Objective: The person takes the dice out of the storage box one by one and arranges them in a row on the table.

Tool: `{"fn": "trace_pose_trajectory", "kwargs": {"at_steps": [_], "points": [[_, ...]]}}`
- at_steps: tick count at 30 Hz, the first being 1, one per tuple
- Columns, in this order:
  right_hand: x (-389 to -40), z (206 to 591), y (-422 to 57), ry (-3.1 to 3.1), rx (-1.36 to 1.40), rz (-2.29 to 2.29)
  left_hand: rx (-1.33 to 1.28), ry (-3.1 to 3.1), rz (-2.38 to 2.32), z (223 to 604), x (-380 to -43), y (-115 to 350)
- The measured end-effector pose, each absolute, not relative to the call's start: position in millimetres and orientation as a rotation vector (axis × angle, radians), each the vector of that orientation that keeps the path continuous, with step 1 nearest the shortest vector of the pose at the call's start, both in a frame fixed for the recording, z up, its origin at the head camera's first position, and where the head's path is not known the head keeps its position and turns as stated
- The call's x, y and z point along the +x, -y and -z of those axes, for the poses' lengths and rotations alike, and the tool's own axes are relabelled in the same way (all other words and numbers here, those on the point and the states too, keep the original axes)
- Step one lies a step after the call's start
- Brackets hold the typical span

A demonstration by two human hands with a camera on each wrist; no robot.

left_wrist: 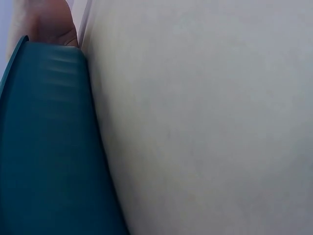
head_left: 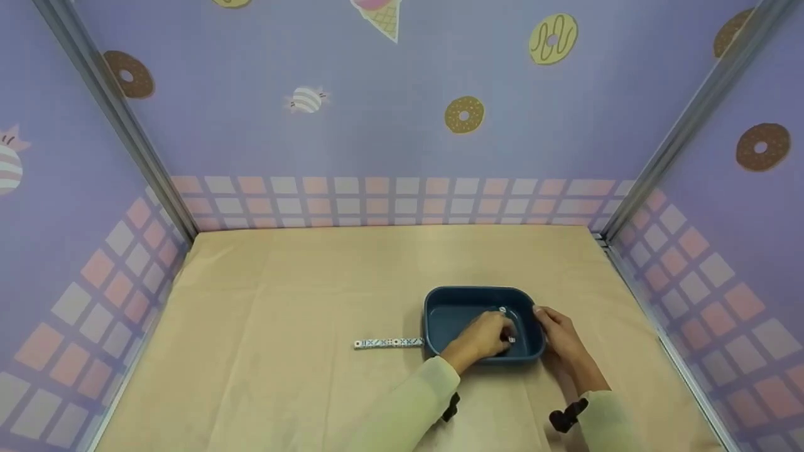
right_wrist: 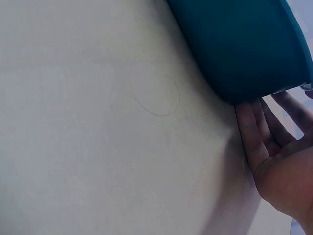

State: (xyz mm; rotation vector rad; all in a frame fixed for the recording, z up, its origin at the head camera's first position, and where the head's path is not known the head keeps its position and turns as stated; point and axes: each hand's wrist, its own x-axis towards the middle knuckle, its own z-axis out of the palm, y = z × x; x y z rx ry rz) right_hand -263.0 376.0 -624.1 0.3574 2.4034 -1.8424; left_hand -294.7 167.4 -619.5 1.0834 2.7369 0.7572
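Note:
A dark blue rectangular box (head_left: 477, 295) with rounded corners stands on the table. My left hand (head_left: 483, 336) reaches down into it over the near side. Its bent fingers pinch a small white die (head_left: 512, 339) near the box's right end. Another white die (head_left: 502, 310) lies beyond those fingers, by the far right corner. My right hand (head_left: 562, 336) holds the box's right end, thumb at the rim. In the right wrist view, that hand's fingers (right_wrist: 252, 129) lie against the outside of the end wall. A straight row of patterned white dice (head_left: 388, 343) runs left from the box.
A beige cloth (head_left: 282, 270) covers the table. Purple walls with pink and white checks (head_left: 377, 194) close in the back and both sides. Grey metal posts (head_left: 135, 135) stand at the back corners. Black straps (head_left: 568, 416) sit at my wrists.

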Motion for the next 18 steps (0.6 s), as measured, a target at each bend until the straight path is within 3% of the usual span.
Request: {"fn": "trace_pose_trajectory", "kwargs": {"at_steps": [9, 18], "points": [[-263, 624, -381, -2.309, 0.394, 1.887, 1.079, -2.740, -0.760, 617, -292, -171], [-263, 626, -376, -2.347, 0.378, 1.889, 1.117, -2.636, -1.291, 604, -291, -147]]}}
